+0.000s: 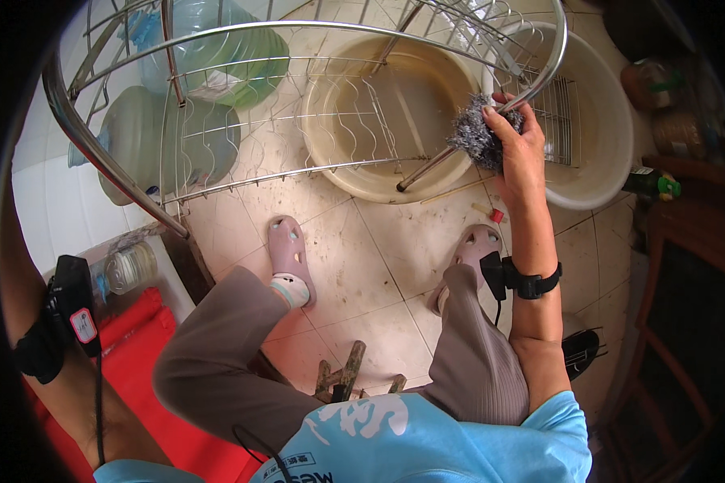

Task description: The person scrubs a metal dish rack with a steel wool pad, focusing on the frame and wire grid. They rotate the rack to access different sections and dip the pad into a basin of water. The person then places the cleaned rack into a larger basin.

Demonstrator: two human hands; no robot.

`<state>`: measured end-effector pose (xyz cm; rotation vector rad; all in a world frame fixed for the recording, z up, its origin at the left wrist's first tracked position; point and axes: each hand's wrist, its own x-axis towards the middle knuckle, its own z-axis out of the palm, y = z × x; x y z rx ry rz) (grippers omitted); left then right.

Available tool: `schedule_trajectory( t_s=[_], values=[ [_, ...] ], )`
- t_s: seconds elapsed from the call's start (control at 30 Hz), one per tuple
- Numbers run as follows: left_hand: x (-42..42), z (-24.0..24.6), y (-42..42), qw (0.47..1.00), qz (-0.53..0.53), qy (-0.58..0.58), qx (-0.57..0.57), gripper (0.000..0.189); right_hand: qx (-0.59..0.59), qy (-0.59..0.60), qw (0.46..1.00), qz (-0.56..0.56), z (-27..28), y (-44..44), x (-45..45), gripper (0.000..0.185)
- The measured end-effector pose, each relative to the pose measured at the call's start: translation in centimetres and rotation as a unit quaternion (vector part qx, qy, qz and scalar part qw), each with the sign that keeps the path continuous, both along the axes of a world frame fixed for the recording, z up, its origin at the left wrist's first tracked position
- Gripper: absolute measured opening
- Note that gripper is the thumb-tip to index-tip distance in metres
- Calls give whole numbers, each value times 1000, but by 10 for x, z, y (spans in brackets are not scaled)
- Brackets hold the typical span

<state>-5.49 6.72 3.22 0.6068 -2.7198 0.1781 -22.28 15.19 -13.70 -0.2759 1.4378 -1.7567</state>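
A metal wire dish rack hangs tilted across the upper part of the view. My right hand presses a fluffy grey scrubbing cloth around the rack's tubular frame near its right end. Fingers and thumb close over the cloth and tube. My left hand is out of view; only its forearm shows at the left edge, rising towards the rack's left side. Below the rack stands a beige basin with murky water. Next to it is a white tub with a wire rack piece inside.
Two large plastic water jugs lie behind the rack at left. A clear bottle and red material are at lower left. A wooden stool is beneath me. A green-capped bottle lies near dark wooden furniture.
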Motion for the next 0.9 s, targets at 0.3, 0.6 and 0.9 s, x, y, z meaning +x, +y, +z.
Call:
schedule_trajectory(
  t_s=[0.3,0.6,0.9],
  values=[
    [8,3,-3,1000,8,-8,-19,39,-36,-63,996,-55,-16,-9,-17,30],
    [18,31,-28,952,14,243,-184,42,-36,-40,995,-89,-28,-8,-21,26],
    [-67,-150,42,686,50,366,627,60,-32,-30,997,-62,-21,-5,-21,30]
  ],
)
